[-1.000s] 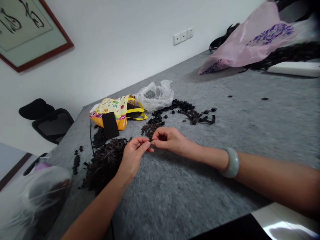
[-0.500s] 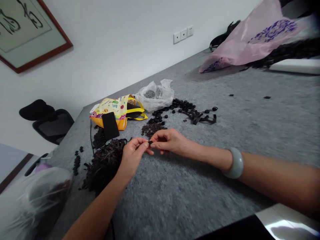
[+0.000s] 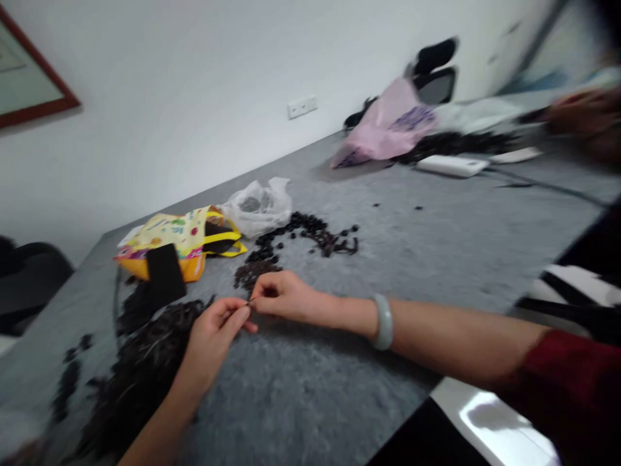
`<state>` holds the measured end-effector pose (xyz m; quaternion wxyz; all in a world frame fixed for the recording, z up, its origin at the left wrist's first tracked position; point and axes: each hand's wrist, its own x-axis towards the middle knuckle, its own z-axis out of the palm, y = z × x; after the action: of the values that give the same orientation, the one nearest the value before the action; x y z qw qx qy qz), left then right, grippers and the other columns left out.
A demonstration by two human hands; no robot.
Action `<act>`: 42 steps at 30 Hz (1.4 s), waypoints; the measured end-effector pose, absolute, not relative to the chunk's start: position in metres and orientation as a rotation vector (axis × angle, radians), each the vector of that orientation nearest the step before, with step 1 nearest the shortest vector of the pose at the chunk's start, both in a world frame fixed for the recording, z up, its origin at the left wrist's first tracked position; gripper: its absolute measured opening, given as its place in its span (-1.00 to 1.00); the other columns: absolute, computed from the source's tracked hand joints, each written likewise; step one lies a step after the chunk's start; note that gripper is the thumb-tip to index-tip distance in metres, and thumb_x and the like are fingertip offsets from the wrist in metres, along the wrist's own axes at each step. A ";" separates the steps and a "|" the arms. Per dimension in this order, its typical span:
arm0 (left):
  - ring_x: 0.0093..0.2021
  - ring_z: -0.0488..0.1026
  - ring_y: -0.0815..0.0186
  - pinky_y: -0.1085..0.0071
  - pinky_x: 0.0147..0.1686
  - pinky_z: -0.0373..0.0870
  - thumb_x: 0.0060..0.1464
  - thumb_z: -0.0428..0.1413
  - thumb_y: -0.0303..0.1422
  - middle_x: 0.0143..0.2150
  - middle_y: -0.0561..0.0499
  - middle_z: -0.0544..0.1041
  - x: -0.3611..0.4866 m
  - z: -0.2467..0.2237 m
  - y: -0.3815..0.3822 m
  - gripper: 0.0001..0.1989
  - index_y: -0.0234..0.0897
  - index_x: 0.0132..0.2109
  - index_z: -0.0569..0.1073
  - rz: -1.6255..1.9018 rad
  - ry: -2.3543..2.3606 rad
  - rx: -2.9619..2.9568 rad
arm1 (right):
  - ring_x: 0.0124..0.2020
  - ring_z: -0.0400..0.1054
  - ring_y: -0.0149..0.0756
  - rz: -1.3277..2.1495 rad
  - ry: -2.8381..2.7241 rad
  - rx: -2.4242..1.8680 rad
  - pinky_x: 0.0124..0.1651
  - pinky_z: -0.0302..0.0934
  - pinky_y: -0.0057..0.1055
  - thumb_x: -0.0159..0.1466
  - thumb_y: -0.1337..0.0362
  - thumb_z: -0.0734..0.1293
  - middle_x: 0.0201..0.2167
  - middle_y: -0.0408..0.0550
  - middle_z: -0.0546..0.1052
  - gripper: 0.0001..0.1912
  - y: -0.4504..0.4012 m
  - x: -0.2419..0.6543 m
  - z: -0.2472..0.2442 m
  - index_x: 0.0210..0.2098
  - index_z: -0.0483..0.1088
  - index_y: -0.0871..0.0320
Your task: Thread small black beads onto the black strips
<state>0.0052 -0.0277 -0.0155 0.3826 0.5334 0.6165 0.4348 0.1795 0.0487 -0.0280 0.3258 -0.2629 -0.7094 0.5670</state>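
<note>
Viewpoint has swung to the right since the earlier frame, bringing the person's dark red sleeve (image 3: 567,382) and the blurred hand of a second person (image 3: 582,123) into sight at the far table end. The person's left hand (image 3: 213,340) and right hand (image 3: 281,296) are both closed narrowly, pinching a thin dark strand (image 3: 251,301) between them above a grey felt tabletop (image 3: 310,382); its exact form is too small to tell. A heap of curly black strips (image 3: 145,362) lies just beside the left hand. Nearest the right hand sits a small pile of dark brown bits (image 3: 255,275), running into a trail of round black beads (image 3: 295,223). Farther off are a yellow printed tote bag (image 3: 165,249) under a black smartphone (image 3: 165,273), a clear plastic bag (image 3: 255,207), a pink plastic bag (image 3: 383,126) and a white power strip (image 3: 451,165). A pale green bangle (image 3: 383,321) circles the right wrist.
</note>
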 end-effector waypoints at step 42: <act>0.17 0.39 0.03 0.02 0.14 0.30 0.29 -0.01 -0.46 0.17 -0.23 0.46 -0.001 -0.032 -0.024 -0.61 -0.25 0.20 0.44 0.402 1.622 2.632 | -0.55 0.27 -0.53 0.697 -2.699 -1.572 -0.45 0.01 -0.44 0.21 0.58 0.29 -0.37 0.00 0.60 -0.68 0.154 0.298 0.008 -0.12 0.58 0.28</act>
<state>-0.0007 -0.0243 -0.0324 0.0121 0.8442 0.5202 0.1290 0.2977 0.1542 0.0083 -0.0291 -0.4910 -0.8431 0.2176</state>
